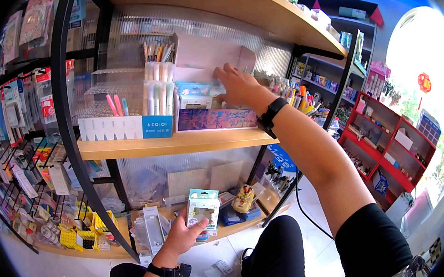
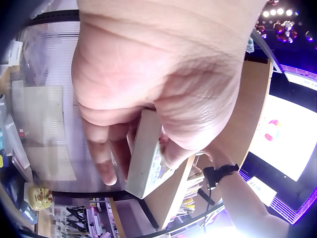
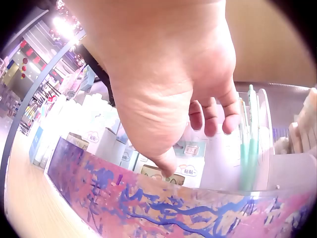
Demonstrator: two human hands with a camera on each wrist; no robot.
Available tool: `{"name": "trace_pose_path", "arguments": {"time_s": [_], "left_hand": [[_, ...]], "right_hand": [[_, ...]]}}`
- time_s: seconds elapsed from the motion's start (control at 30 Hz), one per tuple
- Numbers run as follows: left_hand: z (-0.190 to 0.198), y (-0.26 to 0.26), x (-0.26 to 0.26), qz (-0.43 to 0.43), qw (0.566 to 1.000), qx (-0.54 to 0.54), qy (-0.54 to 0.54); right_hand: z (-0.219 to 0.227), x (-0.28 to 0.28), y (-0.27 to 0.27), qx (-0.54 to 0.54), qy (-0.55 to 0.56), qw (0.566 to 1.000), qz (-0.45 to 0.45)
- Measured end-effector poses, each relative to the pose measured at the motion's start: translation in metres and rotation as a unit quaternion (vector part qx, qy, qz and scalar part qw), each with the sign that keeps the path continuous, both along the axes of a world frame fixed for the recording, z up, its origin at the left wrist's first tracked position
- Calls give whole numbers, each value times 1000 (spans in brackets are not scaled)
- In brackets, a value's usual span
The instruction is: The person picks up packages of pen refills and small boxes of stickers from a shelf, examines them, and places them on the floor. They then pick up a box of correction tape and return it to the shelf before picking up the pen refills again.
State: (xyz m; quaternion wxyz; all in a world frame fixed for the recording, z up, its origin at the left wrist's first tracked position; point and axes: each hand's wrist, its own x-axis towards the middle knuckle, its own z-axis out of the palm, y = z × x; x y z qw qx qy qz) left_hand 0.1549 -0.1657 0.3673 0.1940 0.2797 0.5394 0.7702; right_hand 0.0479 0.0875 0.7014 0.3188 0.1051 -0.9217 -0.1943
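Low in the head view, my left hand grips a small pale-green and white box with a hang tab and a picture window, thumb across its front. The left wrist view shows that box's plain side between thumb and fingers. On the wooden shelf, my right hand is inside a display box with a purple-blue patterned front. Small light-blue and white cartons stand within it. The right thumb is right at one carton's top, and the other fingers hang bent with nothing visible between them.
Left of the display box stand pen holders and a white-blue pen tray. Markers fill the shelf's right end. A black shelf post rises at left. Below lie a yellow pouch and stationery boxes.
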Motion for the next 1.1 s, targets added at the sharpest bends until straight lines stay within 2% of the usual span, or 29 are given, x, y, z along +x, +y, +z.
{"name": "trace_pose_path", "arguments": {"time_s": [0.23,0.4,0.63,0.7,0.8,0.93,1.03,1.1], "left_hand": [[3,0,1,-3,1000,-7,-1],[7,0,3,-4,1000,-10,4],[8,-2,4,-17,999,-8,-40],[5,-1,2,6,1000,-25,10],[5,-1,2,7,1000,-29,10],[-3,1,-1,5,999,-22,23],[-1,1,0,2,1000,-25,17],[6,-1,3,-12,999,-29,-31]], "right_hand": [[-8,-12,8,-4,-18,1000,-8],[-14,-12,10,38,14,999,36],[-14,-11,16,73,9,996,49],[-14,-11,16,117,18,992,51],[-14,-13,15,168,16,985,22],[-14,-12,13,158,16,986,45],[-11,-15,12,161,9,985,53],[-9,-17,10,169,-7,985,32]]}}
